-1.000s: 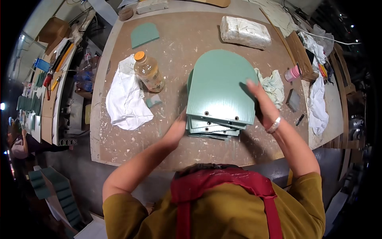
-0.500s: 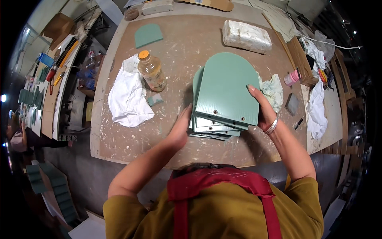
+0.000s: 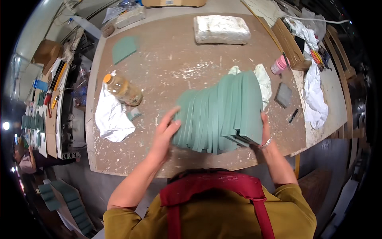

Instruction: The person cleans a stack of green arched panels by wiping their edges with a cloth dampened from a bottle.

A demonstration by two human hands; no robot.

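Observation:
Between my two hands a stack of several green round-topped panels (image 3: 215, 115) stands on edge, fanned out in a row over the near part of the table. My left hand (image 3: 163, 137) presses the left end of the row, thumb and fingers bent against the outer panel. On the right end, my right hand (image 3: 266, 131) grips the outermost panel, its fingers partly hidden behind it. One more green panel (image 3: 124, 48) lies flat at the far left of the table. Whether the row's lower edges rest on the table I cannot tell.
On the brown tabletop (image 3: 167, 55) a bottle with an orange cap (image 3: 125, 91) lies tilted-looking by a white cloth (image 3: 111, 119). A wrapped white block (image 3: 221, 30) sits at the back. A pink container (image 3: 279, 65) and a grey block (image 3: 283, 95) are at right. A person sits far left.
The stack has been tipped from lying flat onto its edges and spread into a row. My left hand has moved left, and the view has shifted, with the bottle now farther left.

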